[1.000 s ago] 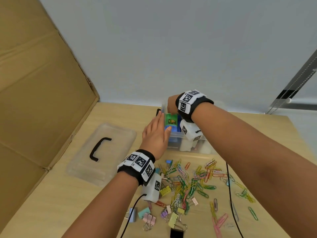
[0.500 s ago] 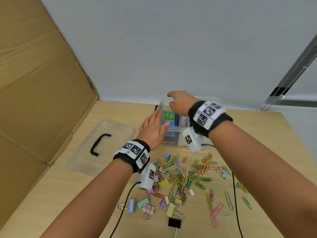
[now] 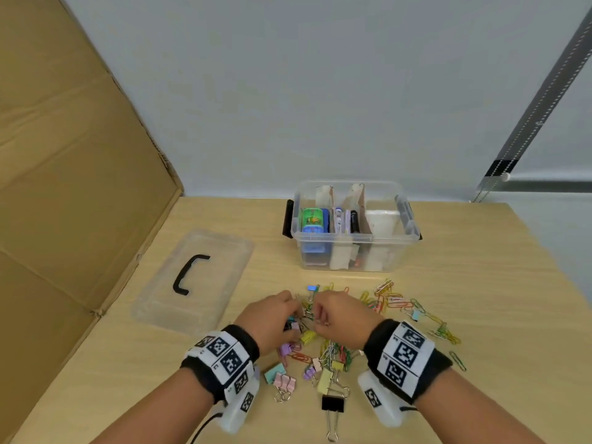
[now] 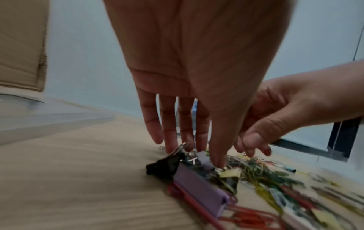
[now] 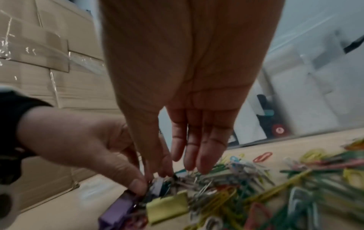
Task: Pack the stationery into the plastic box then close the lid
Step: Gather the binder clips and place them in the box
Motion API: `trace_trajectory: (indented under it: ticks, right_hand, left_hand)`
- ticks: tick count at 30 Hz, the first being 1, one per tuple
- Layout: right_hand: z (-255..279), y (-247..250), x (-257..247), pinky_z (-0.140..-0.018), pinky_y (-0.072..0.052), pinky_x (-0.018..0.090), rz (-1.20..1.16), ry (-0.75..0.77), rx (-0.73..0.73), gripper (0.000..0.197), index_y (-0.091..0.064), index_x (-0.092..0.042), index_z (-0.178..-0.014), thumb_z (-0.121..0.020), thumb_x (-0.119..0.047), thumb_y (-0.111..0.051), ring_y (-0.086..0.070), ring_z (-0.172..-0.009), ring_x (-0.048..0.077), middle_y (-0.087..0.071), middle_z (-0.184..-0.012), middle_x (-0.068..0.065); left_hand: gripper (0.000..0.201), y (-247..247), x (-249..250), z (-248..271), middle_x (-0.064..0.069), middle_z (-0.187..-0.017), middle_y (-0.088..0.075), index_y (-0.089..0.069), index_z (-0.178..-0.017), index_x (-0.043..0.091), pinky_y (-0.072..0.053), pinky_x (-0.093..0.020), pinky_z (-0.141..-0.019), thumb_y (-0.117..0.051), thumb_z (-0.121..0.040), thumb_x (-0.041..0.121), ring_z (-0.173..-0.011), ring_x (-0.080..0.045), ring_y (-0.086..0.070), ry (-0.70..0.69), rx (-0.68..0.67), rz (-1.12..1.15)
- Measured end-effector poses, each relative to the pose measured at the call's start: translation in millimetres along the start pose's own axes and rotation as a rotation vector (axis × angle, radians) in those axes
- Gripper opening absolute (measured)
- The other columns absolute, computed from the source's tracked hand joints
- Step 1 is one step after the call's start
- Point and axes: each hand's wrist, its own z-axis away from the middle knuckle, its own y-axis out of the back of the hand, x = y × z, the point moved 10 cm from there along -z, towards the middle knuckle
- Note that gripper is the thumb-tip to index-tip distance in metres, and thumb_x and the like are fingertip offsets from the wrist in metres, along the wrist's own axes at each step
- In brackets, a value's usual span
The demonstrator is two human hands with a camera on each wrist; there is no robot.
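My left hand [image 3: 272,318] and right hand [image 3: 339,318] sit side by side, fingers reaching down into the clip pile [image 3: 323,341]; I cannot tell whether either has pinched anything. The open plastic box [image 3: 355,241] lies straight ahead, beyond both hands, slightly nearer my right. Its lid [image 3: 192,280] rests just left of my left hand.

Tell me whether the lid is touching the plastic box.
Apart. The head view shows bare table between the lid, lying flat at left, and the plastic box standing farther back to its right.
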Motion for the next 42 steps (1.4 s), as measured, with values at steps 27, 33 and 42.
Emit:
trace_trajectory:
  ticks: [27, 33, 42]
  right_hand:
    - [13.6, -31.4, 10.0, -0.088, -0.054, 0.039, -1.764, -0.176, -0.059, 0.031, -0.057, -0.001, -0.107, -0.08, -0.005, -0.042, -0.06, -0.099, 0.035, -0.06, -0.103, 0.019]
    - [5.7, -15.3, 12.5, -0.058, -0.045, 0.018, -0.801, -0.228, 0.135, 0.015, -0.052, -0.016, -0.08, -0.093, -0.023, -0.056, -0.047, -0.054, 0.004, -0.049, -0.065, -0.006]
    - [-13.4, -63.0, -26.7, -0.06, -0.037, 0.029, 0.112, -0.04, -0.185, 0.042, -0.044, -0.026, -0.126, -0.087, -0.031, -0.06, -0.048, -0.074, 0.019, -0.054, -0.078, -0.001]
  left_hand:
    - [0.018, 8.5, -90.6, 18.0, -0.009, -0.094, -0.056, -0.06, -0.094, 0.011, -0.055, -0.024, -0.074, -0.043, -0.097, 0.008, -0.086, -0.018, -0.066, 0.246, 0.146, 1.294]
    - [0.021, -1.6, -92.8, 21.0, -0.005, -0.079, -0.048, -0.05, -0.082, 0.014, -0.04, -0.026, -0.063, -0.035, -0.095, 0.006, -0.068, -0.014, -0.047, 0.255, 0.084, 1.047]
    - [0.02, -11.4, -50.4, 17.7, 0.008, -0.096, -0.04, -0.047, -0.106, 0.024, -0.042, -0.024, -0.077, -0.057, -0.089, 0.024, -0.082, -0.008, -0.046, -0.049, -0.114, 0.416]
